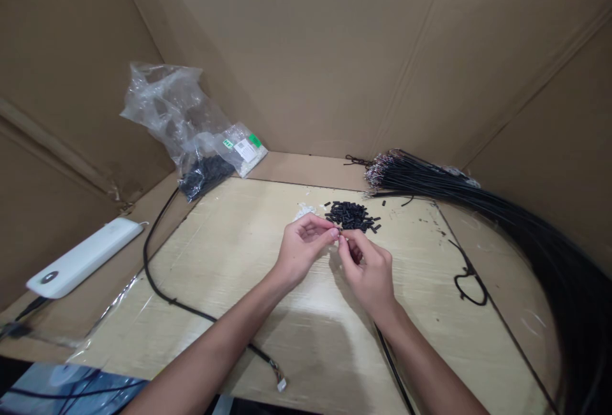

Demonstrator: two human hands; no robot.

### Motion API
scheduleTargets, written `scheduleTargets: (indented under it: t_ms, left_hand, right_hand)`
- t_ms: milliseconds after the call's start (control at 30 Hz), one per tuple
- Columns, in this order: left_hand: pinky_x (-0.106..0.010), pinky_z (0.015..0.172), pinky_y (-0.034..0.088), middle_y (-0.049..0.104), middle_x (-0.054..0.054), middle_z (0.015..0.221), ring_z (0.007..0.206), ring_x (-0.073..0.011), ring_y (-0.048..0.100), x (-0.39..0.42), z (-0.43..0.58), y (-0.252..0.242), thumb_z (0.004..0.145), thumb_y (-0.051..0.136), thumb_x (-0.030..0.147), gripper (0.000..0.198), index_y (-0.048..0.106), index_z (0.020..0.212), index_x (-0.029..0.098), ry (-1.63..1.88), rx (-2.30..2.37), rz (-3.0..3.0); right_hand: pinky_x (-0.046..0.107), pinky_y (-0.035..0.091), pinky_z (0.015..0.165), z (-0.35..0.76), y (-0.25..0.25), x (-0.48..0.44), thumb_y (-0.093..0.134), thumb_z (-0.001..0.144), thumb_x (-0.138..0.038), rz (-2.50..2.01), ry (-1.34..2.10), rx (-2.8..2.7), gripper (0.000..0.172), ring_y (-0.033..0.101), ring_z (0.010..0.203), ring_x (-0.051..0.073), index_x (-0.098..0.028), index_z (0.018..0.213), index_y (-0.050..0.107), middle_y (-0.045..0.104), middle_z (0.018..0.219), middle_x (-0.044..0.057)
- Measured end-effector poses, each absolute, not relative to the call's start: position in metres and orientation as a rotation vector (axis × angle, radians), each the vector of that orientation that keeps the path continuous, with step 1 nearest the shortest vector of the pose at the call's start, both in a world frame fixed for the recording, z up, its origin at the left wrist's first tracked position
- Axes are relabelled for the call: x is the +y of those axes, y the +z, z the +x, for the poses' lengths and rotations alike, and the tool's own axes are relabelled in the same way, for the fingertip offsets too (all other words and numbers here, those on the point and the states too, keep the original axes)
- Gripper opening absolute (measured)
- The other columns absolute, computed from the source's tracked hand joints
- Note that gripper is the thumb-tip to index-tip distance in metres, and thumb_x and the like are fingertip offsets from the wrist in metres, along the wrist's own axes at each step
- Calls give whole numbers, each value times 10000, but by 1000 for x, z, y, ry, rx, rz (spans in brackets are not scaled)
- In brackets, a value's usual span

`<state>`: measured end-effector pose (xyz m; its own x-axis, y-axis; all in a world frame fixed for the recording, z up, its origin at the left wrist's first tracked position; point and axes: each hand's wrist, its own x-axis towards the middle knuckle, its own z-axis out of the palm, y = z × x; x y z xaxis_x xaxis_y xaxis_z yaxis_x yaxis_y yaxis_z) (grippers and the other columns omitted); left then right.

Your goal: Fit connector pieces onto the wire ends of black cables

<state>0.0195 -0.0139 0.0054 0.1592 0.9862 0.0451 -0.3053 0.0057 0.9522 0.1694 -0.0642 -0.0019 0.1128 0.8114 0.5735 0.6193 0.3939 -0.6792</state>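
Note:
My left hand (303, 246) and my right hand (366, 265) meet fingertip to fingertip over the middle of the board, both closed in a pinch. What sits between the left fingertips is too small and covered to make out. A black cable (393, 367) runs up from the front edge and goes behind my right wrist, into the right hand; its upper end is hidden. Just beyond the fingers lies a heap of short black sleeves (351, 214), with small white pieces (306, 211) to its left.
A bundle of black cables (459, 192) with bare wire ends curves along the right. Another cable (155, 275) with a white connector (282, 385) lies left. A plastic bag (205, 176) of black parts stands back left, near a white device (86, 259). Cardboard walls (287, 64) enclose the board.

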Motion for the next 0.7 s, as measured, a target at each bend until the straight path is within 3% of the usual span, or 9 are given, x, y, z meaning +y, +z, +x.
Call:
scheduleTargets:
  t_ms: [267, 700]
  left_hand:
    - [-343, 942, 587, 826, -92, 971, 933, -204, 745, -13, 15, 10, 721, 1041, 383, 348, 824, 897, 177, 1169, 762, 1088]
    - [-323, 845, 581, 801, -76, 958, 912, -203, 696, -10, 13, 8, 751, 1005, 377, 279, 846, 891, 194, 1188, 804, 1206]
  right_hand:
    - [269, 382, 560, 171, 6, -63, 604, 1054, -324, -1286, 445, -1525, 196, 493, 545, 140, -231, 918, 711, 543, 630, -47]
    - [268, 341, 550, 172, 4, -62, 657, 1024, -349, -1261, 566, -1454, 230, 438, 547, 122, -199, 879, 753, 500, 613, -57]
